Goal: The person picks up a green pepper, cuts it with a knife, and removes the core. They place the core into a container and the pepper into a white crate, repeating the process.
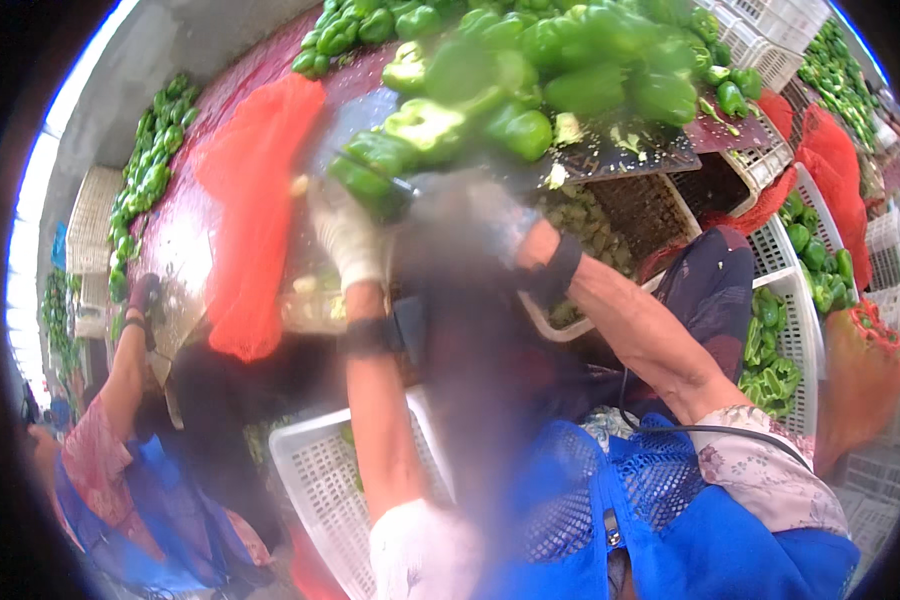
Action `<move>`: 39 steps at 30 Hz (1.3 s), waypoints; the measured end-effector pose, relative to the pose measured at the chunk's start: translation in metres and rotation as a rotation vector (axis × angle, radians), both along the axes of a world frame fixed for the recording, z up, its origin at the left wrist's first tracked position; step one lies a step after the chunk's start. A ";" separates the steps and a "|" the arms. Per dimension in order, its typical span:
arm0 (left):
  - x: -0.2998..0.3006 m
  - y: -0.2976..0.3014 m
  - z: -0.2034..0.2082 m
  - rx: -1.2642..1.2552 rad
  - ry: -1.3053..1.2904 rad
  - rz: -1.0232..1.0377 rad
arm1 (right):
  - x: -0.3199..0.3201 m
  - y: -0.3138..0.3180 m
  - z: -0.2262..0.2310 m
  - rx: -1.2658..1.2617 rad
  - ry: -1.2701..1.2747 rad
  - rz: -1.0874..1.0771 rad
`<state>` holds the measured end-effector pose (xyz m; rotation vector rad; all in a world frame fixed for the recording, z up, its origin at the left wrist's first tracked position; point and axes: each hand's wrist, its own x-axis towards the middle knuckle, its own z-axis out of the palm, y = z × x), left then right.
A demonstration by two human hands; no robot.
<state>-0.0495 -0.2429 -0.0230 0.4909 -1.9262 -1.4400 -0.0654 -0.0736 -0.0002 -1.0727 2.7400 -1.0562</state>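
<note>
In a pale work glove, my left hand is closed round the lower left side of a green bell pepper. My right hand, also gloved, is closed at the pepper's right and partly lost in a blur. From it a thin knife blade reaches left across the pepper. A cut pepper with a pale inside lies just beyond, beside a whole pepper. Behind them is a large heap of green peppers.
Pale scraps dot a dark board. A crate of trimmings stands below its edge. Red mesh sacking lies left. White crates and peppers in crates surround my legs. Another person's arm is at the left.
</note>
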 end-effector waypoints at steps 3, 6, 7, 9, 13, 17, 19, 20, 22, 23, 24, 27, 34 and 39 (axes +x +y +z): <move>0.014 0.002 -0.002 -0.223 -0.064 -0.007 | 0.012 0.017 -0.010 -0.243 0.052 0.045; 0.010 0.004 -0.011 -0.424 0.061 -0.011 | 0.038 0.040 0.026 -0.570 0.182 -0.044; 0.009 0.006 -0.014 -0.675 0.086 0.033 | 0.041 0.049 0.034 -0.631 0.042 -0.146; 0.002 0.026 0.009 -0.778 0.020 0.025 | 0.037 0.072 0.033 -0.687 -0.095 -0.268; -0.042 0.015 0.029 -1.040 -0.269 -0.046 | 0.018 0.107 0.025 -0.539 0.241 -0.382; -0.084 -0.001 0.054 -1.047 -0.626 -0.032 | 0.025 0.137 0.030 -0.652 0.054 -0.446; -0.113 0.003 0.065 -1.067 -0.715 0.040 | 0.038 0.150 0.034 -0.568 -0.100 -0.549; -0.128 0.013 0.064 -1.072 -0.399 -0.063 | 0.042 0.152 0.035 -0.639 -0.155 -0.613; -0.150 0.027 0.056 -0.706 -0.090 -0.384 | 0.048 0.151 0.035 -0.747 -0.325 -0.624; -0.162 0.032 0.055 -0.341 -0.083 -0.571 | 0.051 0.148 0.036 -0.834 -0.497 -0.616; -0.170 0.056 0.063 -0.507 -0.168 -0.520 | 0.051 0.149 0.033 -0.817 -0.533 -0.651; -0.202 0.048 0.060 -1.190 -0.400 -0.404 | 0.071 0.139 0.037 -0.786 -0.425 -0.586; -0.167 0.101 0.064 -0.975 -0.423 -0.143 | 0.076 0.156 -0.007 -0.921 -0.343 -0.577; -0.100 0.063 0.109 -0.250 -0.103 -0.514 | 0.078 0.162 0.011 -0.833 -0.422 -0.642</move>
